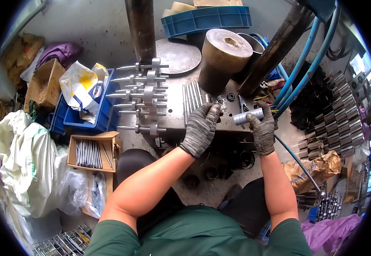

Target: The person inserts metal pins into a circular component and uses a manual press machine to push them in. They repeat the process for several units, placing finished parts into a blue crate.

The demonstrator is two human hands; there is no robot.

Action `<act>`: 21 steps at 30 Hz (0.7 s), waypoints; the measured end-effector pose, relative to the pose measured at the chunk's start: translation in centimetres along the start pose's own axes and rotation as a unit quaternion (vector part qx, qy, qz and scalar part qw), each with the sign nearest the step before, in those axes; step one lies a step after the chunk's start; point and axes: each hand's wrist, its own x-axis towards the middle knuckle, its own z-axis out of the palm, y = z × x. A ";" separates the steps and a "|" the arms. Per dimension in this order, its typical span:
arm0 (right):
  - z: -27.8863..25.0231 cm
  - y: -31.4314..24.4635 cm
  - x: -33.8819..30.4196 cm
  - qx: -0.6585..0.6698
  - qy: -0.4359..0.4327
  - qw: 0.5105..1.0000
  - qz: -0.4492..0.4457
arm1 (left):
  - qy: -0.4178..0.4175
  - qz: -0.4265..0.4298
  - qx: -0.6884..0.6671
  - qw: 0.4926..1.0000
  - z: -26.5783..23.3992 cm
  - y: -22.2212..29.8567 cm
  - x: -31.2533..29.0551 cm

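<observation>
Both hands wear grey knit gloves with dark, soiled areas. My right hand [263,133] grips a ribbed silver cylinder [248,116], possibly a stack of rings, held level over the right edge of the metal bench [174,117]. My left hand [201,130] is closed over the bench's middle, its fingertips together beside some small metal rings [220,101]; whatever they pinch is hidden. A row of slim metal rods [191,96] lies just left of those fingers. Further left are several shafts with thick round discs [150,98]. A dark ring [231,97] sits between the hands.
Behind the hands stands a thick metal cylinder [219,64], with a steel column [142,32] and a slanted one [275,49] either side. Blue hoses [309,68] hang at right. At left are a blue crate [87,121] and a cardboard box of rods [89,153].
</observation>
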 end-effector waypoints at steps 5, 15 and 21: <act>2.3 1.9 2.4 -0.261 -0.032 0.953 -0.154 | -0.029 -0.056 -0.018 0.998 0.1 0.3 -1.3; 2.9 -0.2 5.6 -0.249 0.036 0.957 -0.147 | -0.055 -0.128 -0.071 0.988 -0.2 -1.0 -1.9; 2.3 -5.4 4.4 -0.030 0.110 0.960 -0.254 | -0.030 -0.203 -0.145 0.968 -0.4 0.3 -2.4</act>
